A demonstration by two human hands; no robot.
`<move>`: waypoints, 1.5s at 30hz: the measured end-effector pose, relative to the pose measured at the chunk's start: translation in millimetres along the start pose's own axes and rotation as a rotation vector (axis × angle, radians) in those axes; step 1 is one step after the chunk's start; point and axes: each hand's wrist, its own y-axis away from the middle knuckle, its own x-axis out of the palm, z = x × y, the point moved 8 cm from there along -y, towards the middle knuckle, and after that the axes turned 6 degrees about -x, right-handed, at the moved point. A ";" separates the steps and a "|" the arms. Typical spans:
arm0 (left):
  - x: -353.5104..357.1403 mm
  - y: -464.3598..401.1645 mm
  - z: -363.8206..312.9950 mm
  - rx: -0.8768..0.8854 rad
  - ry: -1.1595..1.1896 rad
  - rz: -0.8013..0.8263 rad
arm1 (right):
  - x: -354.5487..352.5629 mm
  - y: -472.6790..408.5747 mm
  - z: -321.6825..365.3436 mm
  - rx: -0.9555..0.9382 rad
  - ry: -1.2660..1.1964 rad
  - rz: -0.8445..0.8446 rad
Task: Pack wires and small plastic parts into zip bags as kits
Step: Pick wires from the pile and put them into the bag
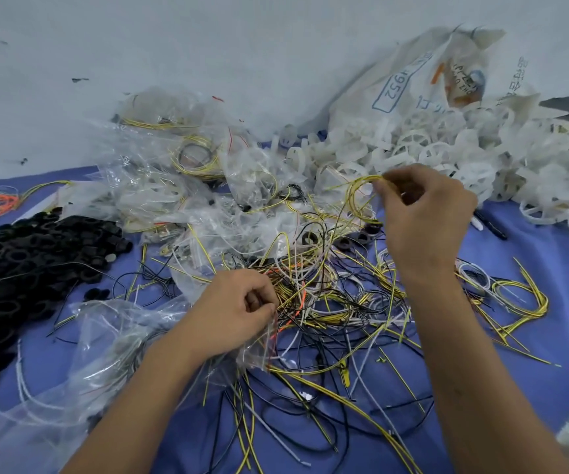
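A tangle of yellow, black, white and orange wires (320, 302) covers the middle of the blue table. My right hand (426, 213) is raised above it and pinches a looped yellow wire (358, 196) between thumb and fingers. My left hand (235, 309) sits lower at the pile's left edge, its fingers curled round a clear zip bag (259, 350) with a red seal strip and some wire strands. White plastic wheel parts (440, 145) are heaped at the back right. Black plastic rings (33, 261) are piled at the left.
Filled clear zip bags (180, 186) lie heaped at the back centre against the pale wall. A large printed white sack (413, 80) leans behind the white parts. Loose clear bags (71, 388) cover the near left. A black and white pen (488, 224) lies right of my right hand.
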 end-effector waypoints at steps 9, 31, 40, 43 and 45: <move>-14.6 2.5 -1.6 -0.029 -0.048 -0.006 | -2.3 -2.1 27.7 0.090 -0.373 -0.196; -119.3 48.0 22.7 -0.238 0.127 0.194 | 97.0 108.1 42.6 0.422 -0.439 -0.166; -138.5 44.1 -1.6 -0.068 0.281 -0.032 | 76.4 100.2 45.0 0.312 -0.416 -0.313; -145.1 43.3 -18.3 0.050 0.330 -0.117 | 72.1 98.6 45.0 0.294 -0.402 -0.340; -147.2 43.2 -17.5 0.049 0.306 -0.113 | 68.1 96.3 45.9 0.266 -0.383 -0.356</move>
